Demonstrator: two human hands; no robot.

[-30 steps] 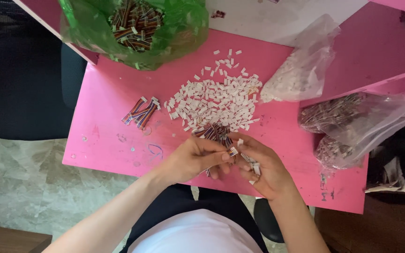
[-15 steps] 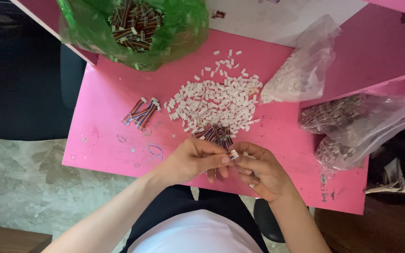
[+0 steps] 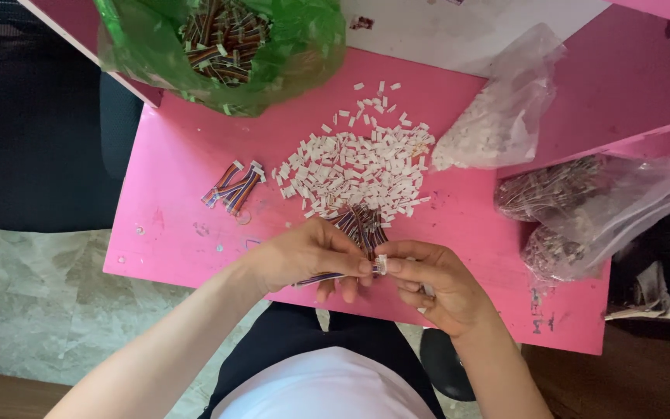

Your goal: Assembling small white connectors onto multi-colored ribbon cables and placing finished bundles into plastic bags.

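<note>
1. Head view, doing this part well: the small white plastic plug [image 3: 381,264] sits right between the two hands, over the near edge of the flat pink table [image 3: 180,202]. I think it goes best if the plug is kept straight and in line with the end of the thin striped bundle of coloured wires [image 3: 321,278], and pushed gently so no wire bends.

2. Head view, the left hand [image 3: 308,256]: its fingers are curled shut. The thumb and first finger pinch the striped wire bundle close to its end, right beside the white plug. The rest of the bundle sticks out under the hand, back toward the person.

3. Head view, the right hand [image 3: 436,283]: its fingers are closed too. The fingertips [image 3: 394,265] pinch the white plug from the other side. The other fingers are folded in; I cannot tell if they hold something more.

4. Head view, close by: a loose bunch of the same striped wires [image 3: 362,225] lies on the table just behind the hands. Behind that is a big heap of little white plastic plugs [image 3: 354,167].

5. Head view, farther off: a few finished striped wire pieces with white ends [image 3: 234,186] lie to the left. A green plastic bag full of wires [image 3: 222,46] is at the far left. A clear plastic bag of white plugs [image 3: 498,116] and two clear bags of dark wires [image 3: 583,202] are on the right.
</note>
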